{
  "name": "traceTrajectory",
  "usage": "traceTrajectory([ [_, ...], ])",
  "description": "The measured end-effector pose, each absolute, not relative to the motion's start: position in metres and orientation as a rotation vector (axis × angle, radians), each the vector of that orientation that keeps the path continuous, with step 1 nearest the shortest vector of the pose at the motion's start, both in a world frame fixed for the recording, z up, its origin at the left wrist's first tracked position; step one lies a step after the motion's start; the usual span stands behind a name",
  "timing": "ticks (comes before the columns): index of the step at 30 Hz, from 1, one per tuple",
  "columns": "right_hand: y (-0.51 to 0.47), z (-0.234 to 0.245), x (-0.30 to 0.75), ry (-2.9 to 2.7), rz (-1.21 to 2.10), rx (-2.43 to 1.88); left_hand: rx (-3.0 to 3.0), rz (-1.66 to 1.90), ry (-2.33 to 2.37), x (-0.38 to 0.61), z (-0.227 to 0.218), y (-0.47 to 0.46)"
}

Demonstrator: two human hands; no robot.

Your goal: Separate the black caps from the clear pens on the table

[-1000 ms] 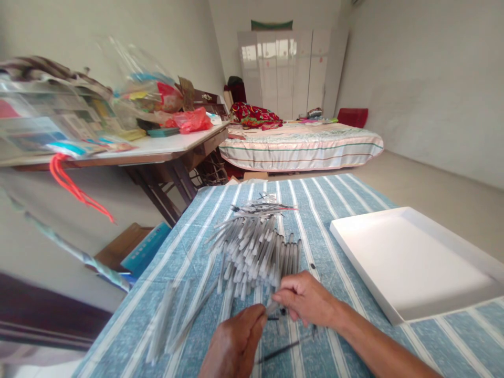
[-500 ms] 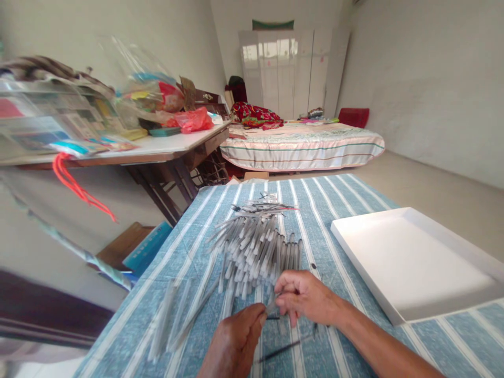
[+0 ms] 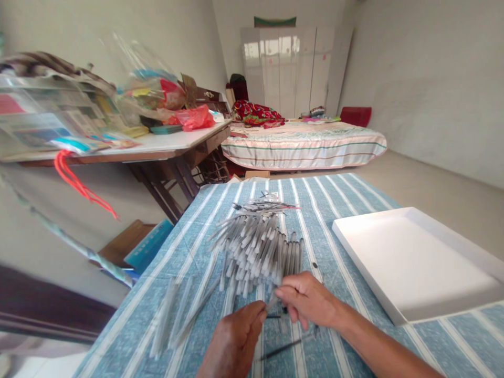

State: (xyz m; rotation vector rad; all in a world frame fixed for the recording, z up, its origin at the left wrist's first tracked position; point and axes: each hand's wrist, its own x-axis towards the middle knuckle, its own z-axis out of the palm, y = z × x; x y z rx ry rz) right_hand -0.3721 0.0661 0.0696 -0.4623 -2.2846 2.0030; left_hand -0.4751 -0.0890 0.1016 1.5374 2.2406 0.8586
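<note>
A translucent grey pen barrel (image 3: pixel 271 300) runs between my two hands near the front of the cloth. My left hand (image 3: pixel 236 336) is closed on its lower end, while the fingers of my right hand (image 3: pixel 309 299) pinch its upper end. Just beyond them lies a heap of similar grey pens (image 3: pixel 255 252), side by side and overlapping. Behind the heap is a smaller pile of thin dark refills (image 3: pixel 262 207). A dark thin stick (image 3: pixel 281 348) lies below my right hand, and several loose clear barrels (image 3: pixel 165 317) lie to the left.
A shallow white box lid (image 3: pixel 421 262) sits open side up at the right of the striped blue cloth (image 3: pixel 338 194). A small black piece (image 3: pixel 314 265) lies on the cloth. To the left stands a side table (image 3: pixel 157 146) with bags; beyond is a bed (image 3: pixel 303 149).
The fingers of my right hand have closed more tightly around the pen barrel's upper end. My left hand stays nearly still, and the view has shifted slightly.
</note>
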Motion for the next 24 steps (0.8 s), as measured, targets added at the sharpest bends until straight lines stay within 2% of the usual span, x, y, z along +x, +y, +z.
traceTrajectory([
  [4, 0.066, 0.07, -0.372, -2.218, 2.15, -0.391, 1.515, 0.847, 2.208, -0.476, 0.1, -0.088],
  [9, 0.065, 0.069, -0.372, -2.284, 2.028, -0.491, 1.441, 0.821, 2.199, -0.473, 0.106, -0.088],
  [14, 0.066, 0.068, -0.373, -2.158, 2.234, -0.426, 1.367, 0.81, 2.14, -0.47, 0.112, -0.088],
  [18, 0.065, 0.068, -0.373, -2.241, 2.118, -0.548, 1.334, 0.823, 2.109, -0.472, 0.113, -0.086],
  [24, 0.077, 0.074, -0.367, -2.14, 2.197, -0.419, 1.248, 0.798, 2.07, -0.477, 0.11, -0.09],
])
